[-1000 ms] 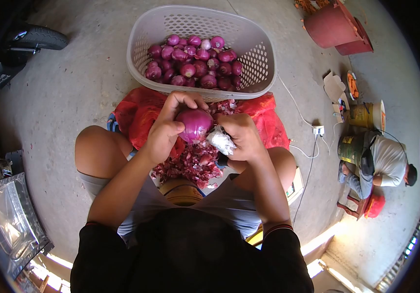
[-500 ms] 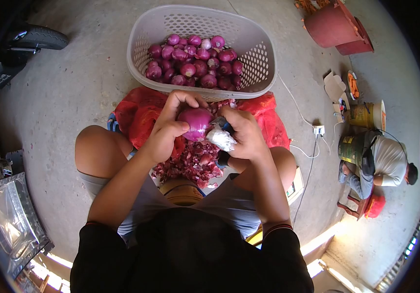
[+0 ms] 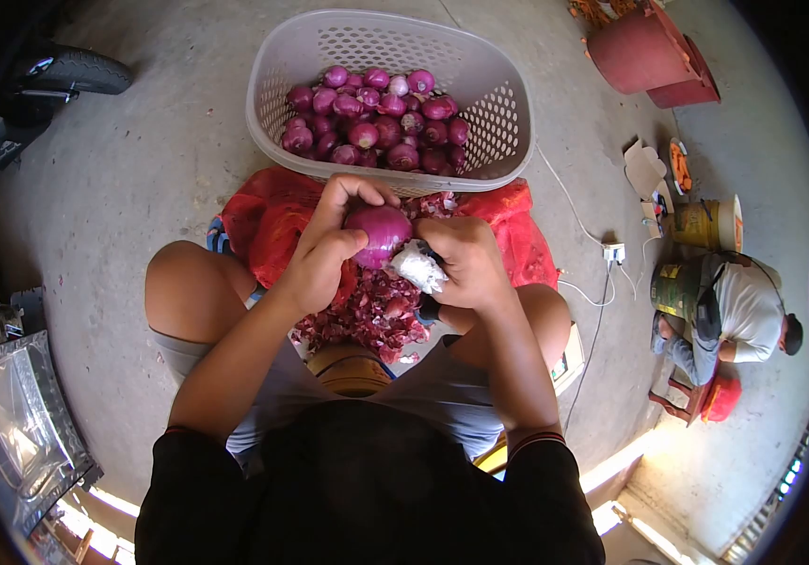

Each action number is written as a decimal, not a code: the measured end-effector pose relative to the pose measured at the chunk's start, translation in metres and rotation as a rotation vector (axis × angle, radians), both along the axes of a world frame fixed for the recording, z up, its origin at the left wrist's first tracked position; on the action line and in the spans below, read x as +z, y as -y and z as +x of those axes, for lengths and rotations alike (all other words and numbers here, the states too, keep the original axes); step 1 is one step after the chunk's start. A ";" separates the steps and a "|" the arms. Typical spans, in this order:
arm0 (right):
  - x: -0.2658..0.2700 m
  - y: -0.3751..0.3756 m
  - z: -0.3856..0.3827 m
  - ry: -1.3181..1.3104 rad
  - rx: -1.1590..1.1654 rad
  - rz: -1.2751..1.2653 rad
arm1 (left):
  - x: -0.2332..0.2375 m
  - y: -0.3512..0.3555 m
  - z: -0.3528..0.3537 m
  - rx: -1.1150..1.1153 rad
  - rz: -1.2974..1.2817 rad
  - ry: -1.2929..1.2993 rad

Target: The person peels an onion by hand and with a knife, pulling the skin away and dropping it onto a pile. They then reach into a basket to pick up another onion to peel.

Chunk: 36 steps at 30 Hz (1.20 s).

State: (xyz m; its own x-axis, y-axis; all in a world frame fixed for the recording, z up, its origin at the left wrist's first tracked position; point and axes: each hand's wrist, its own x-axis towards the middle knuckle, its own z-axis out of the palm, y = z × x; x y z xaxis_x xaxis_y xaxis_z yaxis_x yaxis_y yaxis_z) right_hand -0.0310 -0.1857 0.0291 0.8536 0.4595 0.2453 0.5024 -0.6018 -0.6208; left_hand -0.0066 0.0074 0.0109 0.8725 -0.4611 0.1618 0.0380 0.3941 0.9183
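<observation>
A shiny purple-red onion (image 3: 378,235) is gripped between the thumb and fingers of my left hand (image 3: 322,254). Against its right side, my right hand (image 3: 470,259) is closed on a small tool with a crumpled white wrapping (image 3: 419,267); its working end is hidden by the hand and the onion. Below both hands lies a heap of red onion skins (image 3: 381,315), on and around a red mesh sack (image 3: 263,217). Just beyond the hands stands a grey perforated basket (image 3: 277,80) holding many purple onions (image 3: 387,130).
At right, a person (image 3: 743,306) sits bent over beside a dark bucket (image 3: 677,285). White cords run to a power adapter (image 3: 614,251) on the floor. A red tub (image 3: 640,52) lies upper right, and a tyre (image 3: 89,71) upper left.
My right hand has turned slightly and the white-wrapped tool has shifted a little left. A dark part that showed beside the onion is now hidden. My left hand still holds the onion.
</observation>
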 end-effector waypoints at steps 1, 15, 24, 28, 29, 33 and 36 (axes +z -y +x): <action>0.001 -0.001 0.000 0.025 -0.004 -0.024 | 0.000 -0.001 0.001 0.002 -0.008 -0.021; 0.005 0.005 -0.005 -0.269 -0.174 0.205 | 0.004 -0.001 0.003 0.031 -0.084 -0.219; 0.009 0.000 -0.003 -0.267 -0.179 0.157 | 0.001 0.001 0.001 -0.001 -0.066 -0.156; 0.000 -0.002 -0.003 -0.212 -0.165 0.105 | 0.000 0.000 0.002 -0.011 -0.012 -0.097; -0.001 -0.002 -0.003 -0.192 -0.168 0.086 | 0.001 -0.001 0.001 -0.016 -0.011 -0.099; 0.001 -0.004 -0.002 -0.177 -0.149 0.092 | 0.002 0.002 -0.002 0.006 -0.001 -0.052; 0.001 -0.002 -0.001 -0.188 -0.113 0.104 | 0.004 0.002 -0.002 0.038 0.086 0.043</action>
